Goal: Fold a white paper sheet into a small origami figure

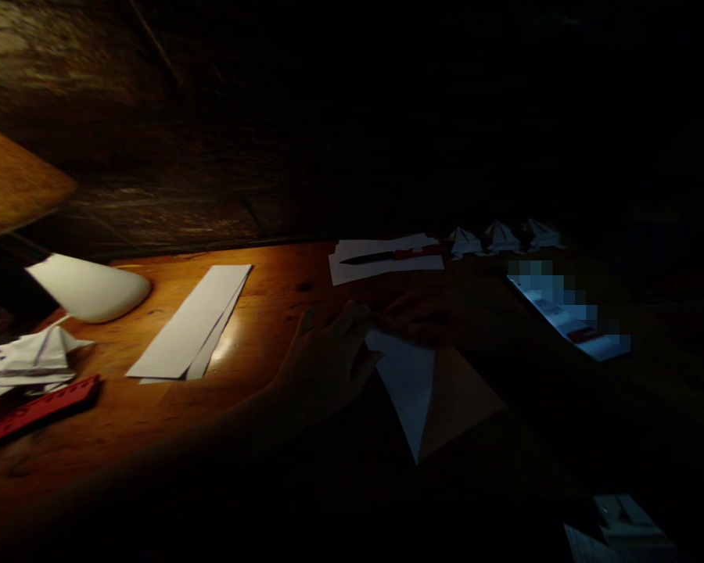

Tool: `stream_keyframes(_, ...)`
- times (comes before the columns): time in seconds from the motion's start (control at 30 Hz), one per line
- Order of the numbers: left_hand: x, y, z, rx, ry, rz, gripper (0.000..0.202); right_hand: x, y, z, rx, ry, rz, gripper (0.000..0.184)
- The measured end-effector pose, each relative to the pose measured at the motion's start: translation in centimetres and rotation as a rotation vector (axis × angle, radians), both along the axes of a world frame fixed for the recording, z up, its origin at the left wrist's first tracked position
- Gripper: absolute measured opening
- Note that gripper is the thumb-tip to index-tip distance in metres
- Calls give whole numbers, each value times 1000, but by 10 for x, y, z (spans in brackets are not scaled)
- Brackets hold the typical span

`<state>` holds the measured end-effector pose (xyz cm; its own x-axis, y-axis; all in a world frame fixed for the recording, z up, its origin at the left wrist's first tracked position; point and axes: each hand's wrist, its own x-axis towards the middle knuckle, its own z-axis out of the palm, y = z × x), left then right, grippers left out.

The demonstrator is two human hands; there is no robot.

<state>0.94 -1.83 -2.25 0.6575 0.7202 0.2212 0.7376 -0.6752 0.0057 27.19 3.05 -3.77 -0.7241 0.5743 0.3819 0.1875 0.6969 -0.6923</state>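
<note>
A sheet of paper [407, 391] lies folded to a point toward me on the dark part of the table, one half pale and the other in shadow. At its upper left edge, my left hand [328, 344] has its fingers bent and closed on the paper. My right hand [419, 313], very dim, lies across the top edge with its fingers together on the sheet. Shadow hides the fingertips of both hands. Just beyond them, a knife [367, 258] with a red handle rests on several paper pieces [343, 275].
A lamp base [94, 289], paper strips [193, 328], crumpled folded paper [41, 356] and a red object [41, 410] are at left. Three folded paper figures [497, 237] stand at back right, near a lit phone [551, 313]. More paper [627, 524] lies lower right.
</note>
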Motion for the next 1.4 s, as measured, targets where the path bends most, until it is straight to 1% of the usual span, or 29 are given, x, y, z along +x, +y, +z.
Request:
stream_keyframes(0.03, 0, 0, 0, -2, 8, 7, 41, 0, -1, 4, 3, -1, -77, 28)
stream_keyframes(0.1, 0, 0, 0, 0, 13, 14, 40, 1, -3, 10, 74, -21, -243, 32)
stream_keyframes(0.17, 0, 0, 0, 2, 8, 12, 40, 4, -3, 14, 180, -49, -336, 35)
stream_keyframes(0.2, 0, 0, 0, 4, 5, 10, 40, 5, -3, 15, 226, -65, -353, 36)
stream_keyframes(0.27, 0, 1, 0, 13, -1, 3, 40, 8, -1, 13, 278, -106, -346, 36)
stream_keyframes(0.4, -1, 2, 0, 11, -3, -12, 40, 5, 3, 6, 262, -196, -260, 32)
stream_keyframes(0.5, -1, 3, -1, 24, -13, -25, 41, 1, 4, 2, 284, -289, -208, 40)
stream_keyframes(0.57, -1, 3, -1, 32, -30, -48, 40, 0, 5, 0, 307, -347, -201, 47)
stream_keyframes(0.63, -1, 3, -2, 35, -41, -66, 38, -1, 5, -2, 323, -385, -195, 49)
stream_keyframes(0.87, -3, 3, -3, 31, -29, -60, 40, -3, 4, -3, 399, -379, -161, 47)
stream_keyframes(0.97, -3, 3, -3, 28, -29, -57, 39, -3, 6, -7, 466, -352, -146, 42)
stream_keyframes(1.03, -3, 2, -2, 31, -30, -58, 38, -3, 7, -10, 495, -336, -145, 43)
stream_keyframes(1.13, -2, 3, -1, 19, -33, -65, 38, -2, 8, -11, 464, -341, -158, 47)
stream_keyframes(1.2, -1, 3, -1, 9, -38, -64, 38, -1, 6, -5, 411, -380, -163, 48)
stream_keyframes(1.27, -1, 4, -1, 1, -45, -57, 40, 0, 4, 3, 352, -432, -159, 45)
stream_keyframes(1.33, -2, 4, -1, -7, -47, -50, 41, 0, 3, 9, 310, -451, -154, 36)
stream_keyframes(1.4, -2, 4, 0, -15, -37, -45, 41, -1, 2, 11, 298, -441, -145, 31)
